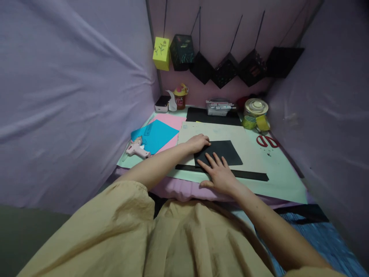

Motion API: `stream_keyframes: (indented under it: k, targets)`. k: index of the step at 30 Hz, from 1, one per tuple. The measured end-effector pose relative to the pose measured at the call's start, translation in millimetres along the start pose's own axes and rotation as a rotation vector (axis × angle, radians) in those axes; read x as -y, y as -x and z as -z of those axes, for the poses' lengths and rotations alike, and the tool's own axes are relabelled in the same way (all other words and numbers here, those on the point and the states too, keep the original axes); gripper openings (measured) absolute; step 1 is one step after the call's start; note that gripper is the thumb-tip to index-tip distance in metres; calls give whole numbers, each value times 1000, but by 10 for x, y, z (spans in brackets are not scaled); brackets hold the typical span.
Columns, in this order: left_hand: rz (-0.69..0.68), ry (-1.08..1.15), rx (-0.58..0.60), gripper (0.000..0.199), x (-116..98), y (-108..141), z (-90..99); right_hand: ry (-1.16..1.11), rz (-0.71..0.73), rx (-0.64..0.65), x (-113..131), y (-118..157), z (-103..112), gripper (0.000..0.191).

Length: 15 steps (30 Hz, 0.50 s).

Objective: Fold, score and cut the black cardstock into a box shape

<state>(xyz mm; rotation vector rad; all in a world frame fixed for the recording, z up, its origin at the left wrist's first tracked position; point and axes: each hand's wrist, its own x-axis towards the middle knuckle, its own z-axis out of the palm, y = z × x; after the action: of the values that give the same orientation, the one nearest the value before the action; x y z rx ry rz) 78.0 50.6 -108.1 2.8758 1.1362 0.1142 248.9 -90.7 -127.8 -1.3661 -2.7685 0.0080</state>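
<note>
A folded-looking piece of black paper (226,152) lies flat on a large cream sheet (250,146). At its upper left corner, my left hand (198,143) has its fingers bent together on the paper's edge. My right hand (221,176) is spread out, with its fingertips pressing on the paper's lower edge and the thumb off to the left. A long black strip (250,175) runs below the paper and passes partly under my right hand. What lies beneath the left palm is hidden.
To the left are a glue gun (138,148), a blue sheet (158,134) and a pink sheet (173,121). Red-handled scissors (267,141) and tape rolls (256,107) sit right. Behind stand a lidded cup (180,98) and a pen box (218,107). Paper cubes (182,53) hang above.
</note>
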Motion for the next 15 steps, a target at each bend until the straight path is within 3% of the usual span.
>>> stream_keyframes:
  k: [9,15]
  targets:
    - [5,-26,-13,31,14,-43,44,15,-2,59,32,-66,47,88]
    - [6,-18,-35,32,11,-50,69,6,-29,25,35,-97,23,90]
